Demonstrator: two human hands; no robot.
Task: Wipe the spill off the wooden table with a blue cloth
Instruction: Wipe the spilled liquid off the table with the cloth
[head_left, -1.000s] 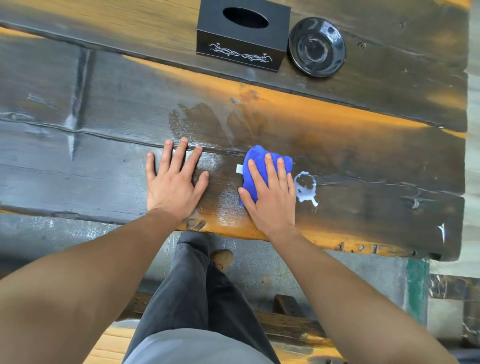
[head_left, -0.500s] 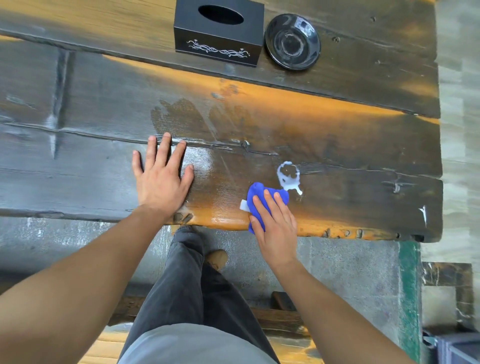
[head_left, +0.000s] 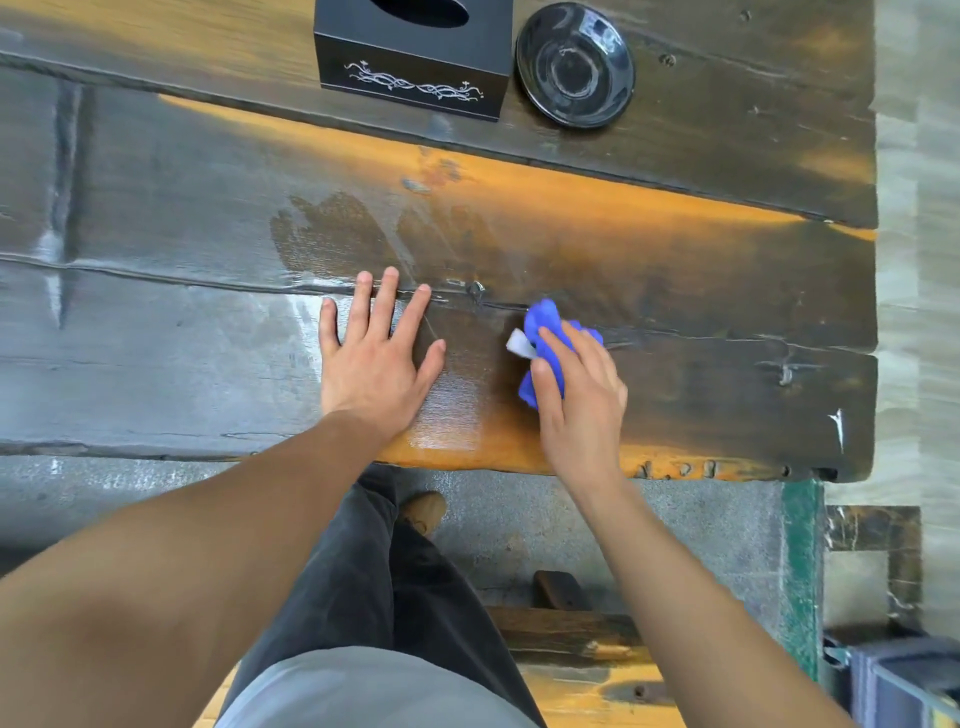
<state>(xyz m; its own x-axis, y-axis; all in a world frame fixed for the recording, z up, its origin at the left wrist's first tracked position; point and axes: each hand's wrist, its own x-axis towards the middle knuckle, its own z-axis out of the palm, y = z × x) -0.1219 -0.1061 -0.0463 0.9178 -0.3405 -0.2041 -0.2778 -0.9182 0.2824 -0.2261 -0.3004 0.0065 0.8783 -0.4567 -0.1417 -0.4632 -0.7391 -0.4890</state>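
Observation:
My right hand (head_left: 582, 400) covers a bunched blue cloth (head_left: 543, 317) on the dark wooden table (head_left: 675, 270), fingers curled over it and thumb at its left side. A white tag (head_left: 519, 344) sticks out of the cloth. No white spill shows around the cloth; whatever lies under cloth and hand is hidden. My left hand (head_left: 374, 364) lies flat on the table to the left of the cloth, fingers spread. A wet smear (head_left: 332, 239) darkens the wood beyond my left hand.
A black tissue box (head_left: 415, 57) and a black dish (head_left: 574, 65) stand at the far side of the table. A small white fleck (head_left: 837, 423) marks the near right corner. Below the near edge are my legs and a wooden bench (head_left: 571, 634).
My right hand has pushed the cloth away from the near edge, up and to the right over the white spill, which no longer shows. My left hand stays flat in place.

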